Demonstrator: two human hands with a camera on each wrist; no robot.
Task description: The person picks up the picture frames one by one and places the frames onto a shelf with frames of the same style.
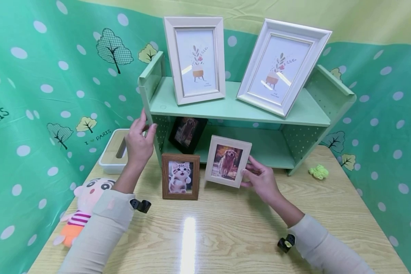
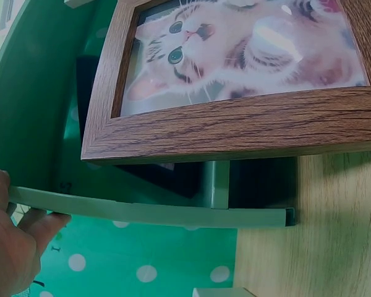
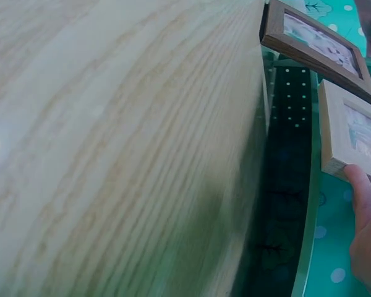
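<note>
My right hand (image 1: pixel 262 180) pinches the lower right edge of a pale wooden picture frame (image 1: pixel 212 156) with a dog photo. That frame is slightly tilted, in front of the lower shelf opening. With thumb and fingers on either side, my left hand (image 1: pixel 140 140) grips the left side panel (image 2: pixel 154 213) of a green two-tier shelf (image 1: pixel 239 108). A brown picture frame (image 1: pixel 180 196) with a kitten photo stands on the table before the shelf's left part. Behind it, a black picture frame (image 1: pixel 186 133) leans inside the lower tier.
Two white picture frames (image 1: pixel 178 61) (image 1: pixel 255 57) stand on the upper tier, the right one tilted. Left of the shelf are a white box with a wooden lid (image 1: pixel 111 146) and a plush toy (image 1: pixel 89 198). A yellow-green crumpled item (image 1: pixel 318 172) lies at right on the wooden table (image 1: pixel 243 236).
</note>
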